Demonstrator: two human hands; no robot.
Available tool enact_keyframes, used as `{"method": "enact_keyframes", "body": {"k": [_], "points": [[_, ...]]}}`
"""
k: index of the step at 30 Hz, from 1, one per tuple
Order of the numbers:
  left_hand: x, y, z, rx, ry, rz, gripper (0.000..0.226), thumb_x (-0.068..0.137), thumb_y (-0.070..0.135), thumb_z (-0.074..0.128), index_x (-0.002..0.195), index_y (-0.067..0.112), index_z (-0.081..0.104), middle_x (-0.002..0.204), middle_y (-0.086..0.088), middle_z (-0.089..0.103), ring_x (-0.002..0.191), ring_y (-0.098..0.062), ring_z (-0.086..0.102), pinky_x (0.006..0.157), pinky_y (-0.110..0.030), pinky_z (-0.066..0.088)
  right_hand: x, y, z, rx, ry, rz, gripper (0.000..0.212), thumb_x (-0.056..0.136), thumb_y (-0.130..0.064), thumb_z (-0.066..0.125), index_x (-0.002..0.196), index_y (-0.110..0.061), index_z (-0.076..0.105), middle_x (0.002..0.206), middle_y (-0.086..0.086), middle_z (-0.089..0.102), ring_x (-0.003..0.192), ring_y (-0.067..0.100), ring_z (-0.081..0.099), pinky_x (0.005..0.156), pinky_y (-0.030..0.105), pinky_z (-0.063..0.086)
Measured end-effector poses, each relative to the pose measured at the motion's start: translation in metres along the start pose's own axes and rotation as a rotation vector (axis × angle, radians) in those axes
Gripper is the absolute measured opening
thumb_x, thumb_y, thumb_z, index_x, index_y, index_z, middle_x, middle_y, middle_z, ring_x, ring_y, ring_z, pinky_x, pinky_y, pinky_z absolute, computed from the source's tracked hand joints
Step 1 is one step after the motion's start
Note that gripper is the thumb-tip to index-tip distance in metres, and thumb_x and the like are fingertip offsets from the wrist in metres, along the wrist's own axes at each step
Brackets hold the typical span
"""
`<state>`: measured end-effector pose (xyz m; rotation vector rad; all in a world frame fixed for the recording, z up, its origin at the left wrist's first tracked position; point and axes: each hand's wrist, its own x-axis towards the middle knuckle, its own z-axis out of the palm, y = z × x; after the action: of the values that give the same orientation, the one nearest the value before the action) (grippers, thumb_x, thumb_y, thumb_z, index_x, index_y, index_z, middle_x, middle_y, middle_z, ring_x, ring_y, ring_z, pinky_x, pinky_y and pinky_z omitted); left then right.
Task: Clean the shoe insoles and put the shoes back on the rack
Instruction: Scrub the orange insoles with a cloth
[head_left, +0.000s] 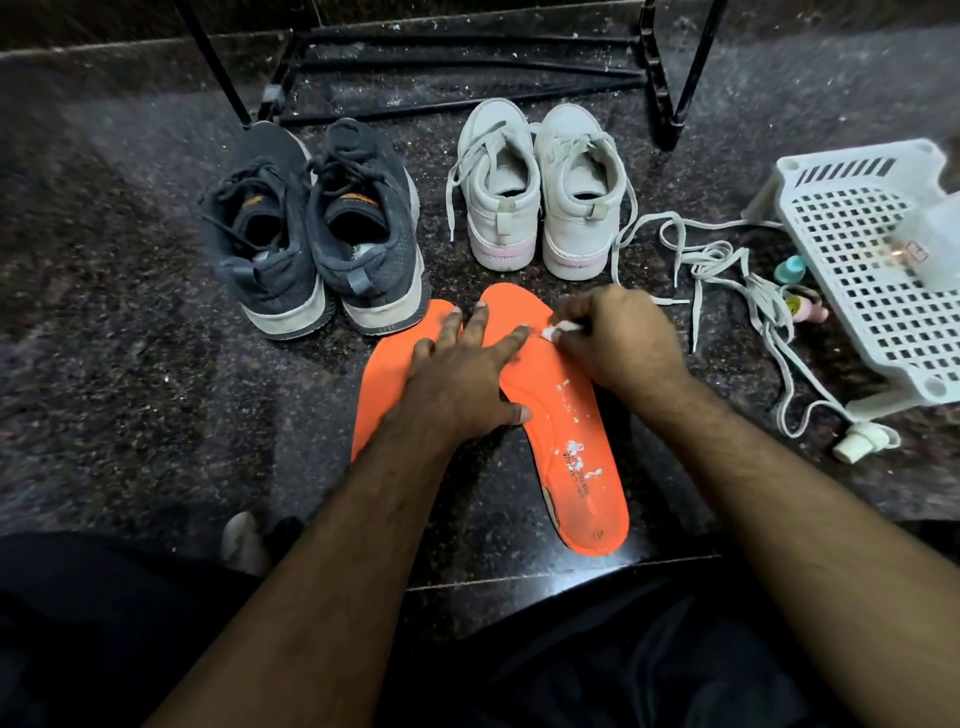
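Down on the speckled dark stone floor (130, 322), two bright orange foam insoles (582, 467) lie side by side, flat and smooth, long and round-ended; the right one carries dark printed lettering and a scatter of white flecks along its middle and heel. The left hand (462, 384) lies flat across both insoles with its fingers straight and spread, pressing them to the floor. The right hand (618, 343) has its fingers curled, pinching a small white wad (551, 329) against the edge of the right insole near its toe. Just beyond the insoles stand a pair of dark grey mesh sneakers (317, 228) with worn pale soles and, beside them, a pair of white high-top shoes (540, 192), heels toward the camera. Behind stands the black metal rack (467, 67). Loose grey laces (727, 270) coil on the floor beside a white perforated plastic basket (852, 291).
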<state>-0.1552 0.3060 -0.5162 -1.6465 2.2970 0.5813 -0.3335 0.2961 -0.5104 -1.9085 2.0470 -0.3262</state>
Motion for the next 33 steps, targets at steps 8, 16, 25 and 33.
{"method": "enact_keyframes", "body": {"k": [8,16,25,33], "points": [[0.000,0.001,0.001,0.010,0.015,0.003,0.098,0.083,0.063,0.067,0.156,0.048,0.004,0.168,-0.006,-0.010,0.154,-0.030,-0.006,0.119,-0.052,0.013,-0.013,-0.003,-0.001,-0.096,-0.217,-0.031,0.027,0.076,-0.044,0.074,0.102,-0.043,0.071,0.099,-0.002,0.071,0.093,0.022,0.069,0.083,0.035,0.057],[0.001,0.007,0.003,-0.056,0.020,0.069,0.087,0.087,0.043,0.068,0.154,0.050,0.013,0.167,-0.003,-0.015,0.154,-0.028,-0.009,0.118,-0.052,0.012,-0.027,-0.018,0.008,-0.029,-0.296,-0.106,0.023,0.072,-0.041,0.070,0.095,-0.041,0.072,0.091,-0.001,0.073,0.085,0.022,0.071,0.079,0.035,0.059],[0.000,0.007,0.002,-0.057,0.005,0.056,0.088,0.086,0.046,0.069,0.154,0.053,0.013,0.168,0.000,-0.012,0.154,-0.027,-0.008,0.119,-0.053,0.011,-0.029,-0.014,-0.003,-0.063,-0.251,-0.032,0.021,0.076,-0.041,0.075,0.097,-0.041,0.074,0.093,0.001,0.074,0.088,0.023,0.071,0.078,0.033,0.057],[-0.001,0.006,0.000,-0.056,-0.007,0.053,0.090,0.086,0.046,0.070,0.155,0.051,0.011,0.168,0.000,-0.012,0.154,-0.027,-0.008,0.119,-0.053,0.011,-0.012,-0.002,-0.011,-0.051,-0.095,0.082,0.027,0.075,-0.044,0.073,0.099,-0.033,0.074,0.094,0.005,0.073,0.089,0.026,0.070,0.079,0.036,0.058]]}}
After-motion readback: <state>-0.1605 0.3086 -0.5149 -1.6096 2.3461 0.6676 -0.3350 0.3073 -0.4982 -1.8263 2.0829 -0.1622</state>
